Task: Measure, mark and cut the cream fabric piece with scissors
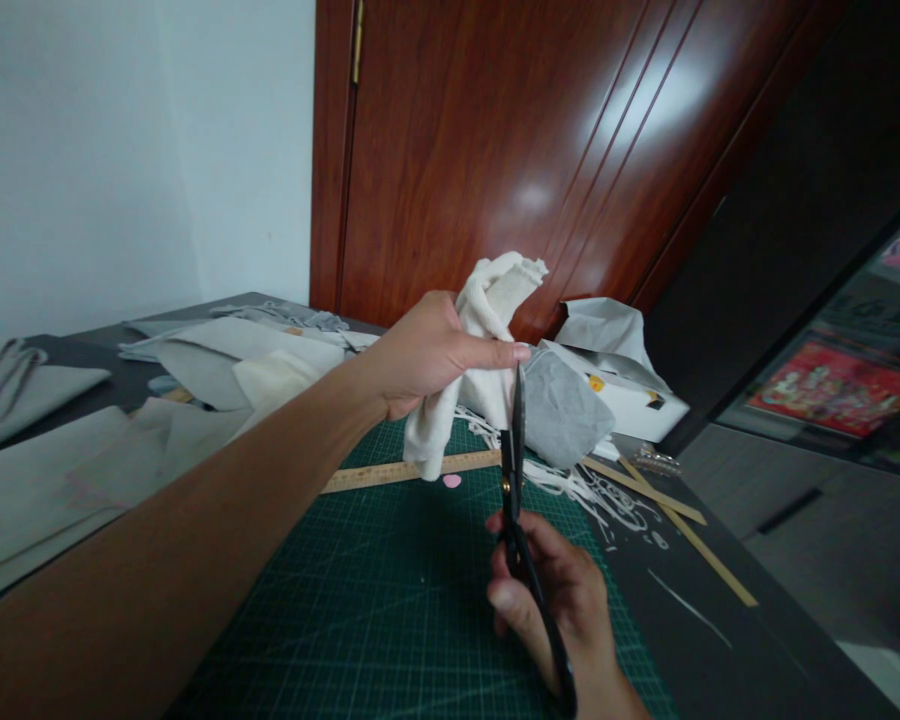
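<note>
The person's left hand (427,350) is raised above the table, closed around a bunched piece of white cloth (487,300). The thumb lies straight across the front of the cloth, pressing it against the curled fingers, and loose folds stick up above the hand and hang down below it. The cloth is held in the air over the far part of a green cutting mat (390,600), just short of a wooden ruler (390,472) that lies across the mat's far edge.

The right hand (562,600) is nearer and lower, on the right side of the mat, gripping the handles of black scissors (515,470). The scissors point upward, and their tips reach the lower edge of the cloth just under the left thumb. The blades look nearly closed; whether they are biting the cloth cannot be told.

A small pink scrap (451,481) lies on the mat just near the ruler. To the right of the mat, thin white strips and trimmings (607,495) are scattered on the dark table (720,640), beside two more wooden rulers (682,530) lying crossed. Beyond them sit a crumpled grey piece of fabric (562,410) and a white box (630,400). On the left side of the table, flat pieces of grey fabric (45,470) are spread out. A red-brown wooden door (510,150) stands behind the table.
</note>
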Demonstrator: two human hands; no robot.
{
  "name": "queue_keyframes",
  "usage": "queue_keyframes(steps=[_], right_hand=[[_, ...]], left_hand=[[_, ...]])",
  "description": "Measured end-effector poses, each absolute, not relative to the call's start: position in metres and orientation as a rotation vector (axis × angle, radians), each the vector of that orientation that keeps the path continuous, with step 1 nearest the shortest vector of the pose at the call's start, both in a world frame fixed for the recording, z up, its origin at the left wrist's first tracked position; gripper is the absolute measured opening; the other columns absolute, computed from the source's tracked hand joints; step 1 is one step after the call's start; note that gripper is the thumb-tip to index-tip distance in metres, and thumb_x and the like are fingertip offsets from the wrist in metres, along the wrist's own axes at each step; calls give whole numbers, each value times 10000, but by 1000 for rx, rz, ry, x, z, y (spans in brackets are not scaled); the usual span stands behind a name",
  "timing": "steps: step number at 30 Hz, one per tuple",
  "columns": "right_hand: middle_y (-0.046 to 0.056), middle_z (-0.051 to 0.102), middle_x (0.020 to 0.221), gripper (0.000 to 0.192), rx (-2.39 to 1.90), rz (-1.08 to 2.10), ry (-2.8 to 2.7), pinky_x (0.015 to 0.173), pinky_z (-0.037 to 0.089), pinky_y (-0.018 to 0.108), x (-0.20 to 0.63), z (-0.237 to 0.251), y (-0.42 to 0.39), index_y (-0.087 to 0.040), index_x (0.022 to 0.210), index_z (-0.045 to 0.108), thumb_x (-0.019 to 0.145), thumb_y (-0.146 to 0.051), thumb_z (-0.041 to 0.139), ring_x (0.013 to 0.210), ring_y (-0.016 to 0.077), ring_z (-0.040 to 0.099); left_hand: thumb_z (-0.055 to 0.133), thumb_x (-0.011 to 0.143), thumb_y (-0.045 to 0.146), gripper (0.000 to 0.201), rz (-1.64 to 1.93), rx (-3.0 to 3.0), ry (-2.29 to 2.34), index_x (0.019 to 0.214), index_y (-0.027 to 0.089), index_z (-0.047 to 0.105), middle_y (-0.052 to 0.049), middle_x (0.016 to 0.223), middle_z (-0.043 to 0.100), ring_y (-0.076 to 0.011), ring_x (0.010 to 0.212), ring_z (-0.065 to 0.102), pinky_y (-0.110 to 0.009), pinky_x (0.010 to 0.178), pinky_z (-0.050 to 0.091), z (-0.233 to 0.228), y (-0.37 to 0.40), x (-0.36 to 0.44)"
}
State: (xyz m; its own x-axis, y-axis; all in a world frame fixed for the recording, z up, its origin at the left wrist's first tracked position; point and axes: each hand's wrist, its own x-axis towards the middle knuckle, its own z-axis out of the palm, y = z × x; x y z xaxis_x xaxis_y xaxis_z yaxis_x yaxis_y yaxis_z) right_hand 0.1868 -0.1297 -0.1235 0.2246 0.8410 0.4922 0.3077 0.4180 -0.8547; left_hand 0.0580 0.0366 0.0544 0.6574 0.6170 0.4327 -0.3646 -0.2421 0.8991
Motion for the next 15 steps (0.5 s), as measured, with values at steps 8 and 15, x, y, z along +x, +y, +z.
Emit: queue_keyframes(steps=[8,15], right_hand=[[-64,565,661,348,-1149,473,-1353,428,392,185,187,-122,-130,-284,1172,693,885,-461,779,480,96,470],[-62,556,664,341,-1156,481,-1360,431,397,190,188,-122,-131,-263,1162,691,888,-445,780,481,96,481]], left_hand=[[897,606,99,260,958,1598,232,774,118,699,-18,758,680,-143,704,638,-252,642,539,54,38,58],[900,622,119,265,960,1616,237,788,115,694,-10,757,669,-134,698,628,-237,630,528,54,39,57]])
